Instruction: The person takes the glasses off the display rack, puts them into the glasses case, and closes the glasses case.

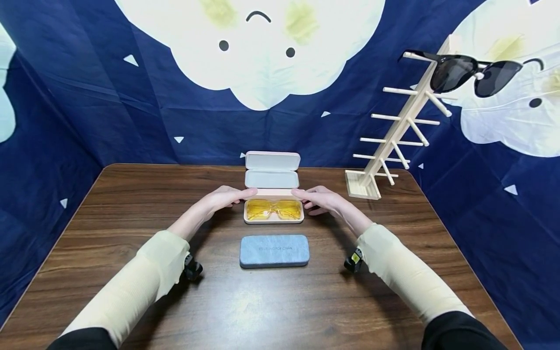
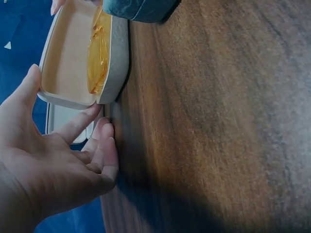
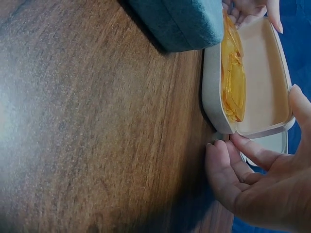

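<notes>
An opened glasses case [image 1: 274, 221] with a beige lining sits near the middle of the table, its lid [image 2: 63, 53] raised. Inside its base lie yellow-tinted glasses [image 1: 288, 209] with folded temples. At the case's left end, my left hand [image 1: 225, 197] holds the lid, thumb on the upper edge and index finger by the hinge corner. My right hand [image 1: 321, 198] grips the right end the same way, thumb on the lid's edge and index finger low at the hinge [image 3: 234, 133]. The other fingers of both hands curl loosely beside the case.
A closed blue glasses case [image 1: 274, 251] lies in front. Directly behind the held case stands another opened case [image 1: 272, 179], pale inside. At the back right is a wooden pegged rack [image 1: 395, 133] with black sunglasses [image 1: 452, 73] on top. Blue patterned cloth hangs behind the table.
</notes>
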The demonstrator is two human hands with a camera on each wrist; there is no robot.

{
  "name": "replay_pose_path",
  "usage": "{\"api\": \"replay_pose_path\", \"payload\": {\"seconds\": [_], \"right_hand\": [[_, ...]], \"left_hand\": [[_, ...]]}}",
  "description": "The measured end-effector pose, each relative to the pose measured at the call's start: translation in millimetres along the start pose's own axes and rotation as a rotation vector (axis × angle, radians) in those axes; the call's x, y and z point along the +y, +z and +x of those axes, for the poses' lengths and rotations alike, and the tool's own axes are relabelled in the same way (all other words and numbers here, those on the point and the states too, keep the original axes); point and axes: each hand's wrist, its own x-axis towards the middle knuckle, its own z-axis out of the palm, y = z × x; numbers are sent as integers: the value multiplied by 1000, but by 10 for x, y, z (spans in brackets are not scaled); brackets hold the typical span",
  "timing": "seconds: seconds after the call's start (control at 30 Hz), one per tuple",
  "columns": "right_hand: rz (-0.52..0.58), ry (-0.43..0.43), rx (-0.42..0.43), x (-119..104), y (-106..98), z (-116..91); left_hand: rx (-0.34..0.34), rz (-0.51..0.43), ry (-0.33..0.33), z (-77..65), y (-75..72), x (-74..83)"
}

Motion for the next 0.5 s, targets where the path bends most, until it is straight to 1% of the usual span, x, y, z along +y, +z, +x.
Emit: {"api": "replay_pose_path", "payload": {"seconds": [0.37, 0.5], "right_hand": [[23, -5, 2, 9, 6, -5], [29, 3, 2, 7, 2, 0]], "left_hand": [[24, 59, 42, -19, 5, -38], [16, 60, 49, -13, 3, -41]]}}
